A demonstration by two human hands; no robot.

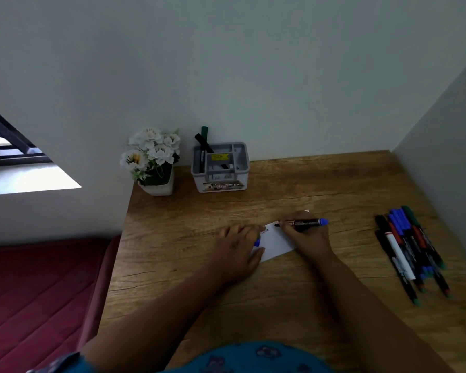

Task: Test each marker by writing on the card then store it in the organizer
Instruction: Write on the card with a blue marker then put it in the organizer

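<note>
A white card lies on the wooden desk with some writing near its left end. My right hand grips a dark marker with a blue end, its tip touching the card. My left hand presses down on the card's left side and holds a blue cap between its fingers. The grey organizer stands at the back of the desk against the wall, with a green marker and a black marker standing in its rear left compartment.
Several loose markers lie in a pile at the desk's right side near the side wall. A white pot of white flowers stands left of the organizer. A red mattress lies beyond the desk's left edge.
</note>
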